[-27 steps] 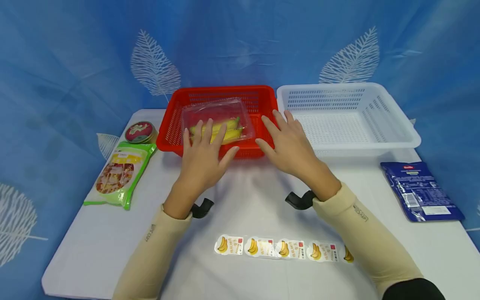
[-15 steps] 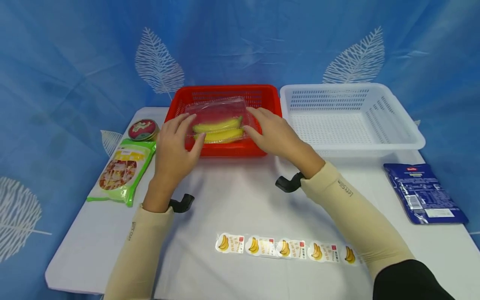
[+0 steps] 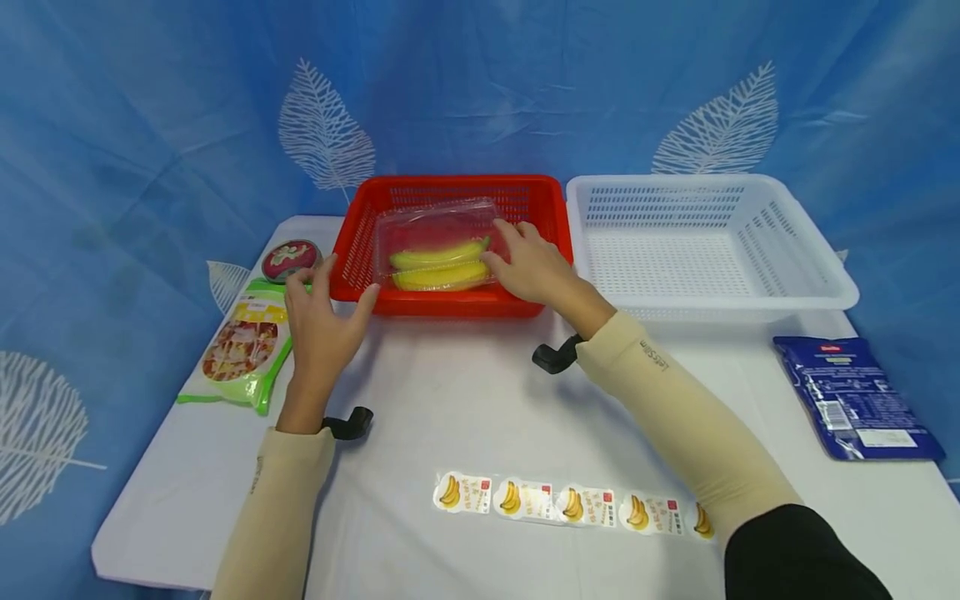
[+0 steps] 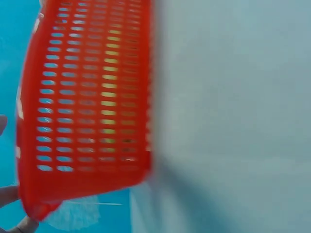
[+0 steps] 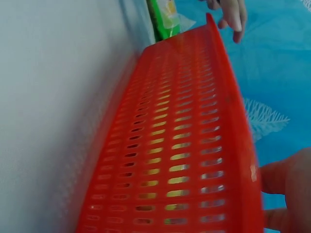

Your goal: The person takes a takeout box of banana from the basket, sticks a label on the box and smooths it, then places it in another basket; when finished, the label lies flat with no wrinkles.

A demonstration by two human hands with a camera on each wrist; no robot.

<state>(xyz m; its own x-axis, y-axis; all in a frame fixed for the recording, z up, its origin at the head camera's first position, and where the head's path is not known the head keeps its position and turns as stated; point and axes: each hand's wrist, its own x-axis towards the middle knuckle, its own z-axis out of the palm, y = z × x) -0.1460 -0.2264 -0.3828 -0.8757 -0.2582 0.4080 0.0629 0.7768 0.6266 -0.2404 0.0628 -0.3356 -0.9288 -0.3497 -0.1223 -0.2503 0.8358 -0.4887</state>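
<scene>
A clear plastic box (image 3: 435, 217) holding yellow bananas (image 3: 442, 275) lies inside the red basket (image 3: 450, 307). My right hand (image 3: 534, 268) reaches over the basket's front right part, fingers bent and spread apart at the box's right end; whether they touch it is unclear. Left of the basket, my left hand (image 3: 322, 329) is raised with its thumb and fingers spread, holding nothing. It is near the round tin (image 3: 288, 257) and partly covers the edge of the green food bag (image 3: 240, 346). In the left wrist view, fingertips (image 4: 8, 195) appear beside the basket's corner.
A white basket (image 3: 712, 304) stands right of the red one. A dark blue pouch (image 3: 855, 400) lies at the right table edge. Along the front of the white table (image 3: 420, 417) runs a strip of banana stickers (image 3: 573, 504). Blue cloth (image 3: 480, 100) hangs behind.
My left hand has moved from over the clear box leftward, out past the basket. My right hand has shifted left to the box's right end. The box stays in the red basket.
</scene>
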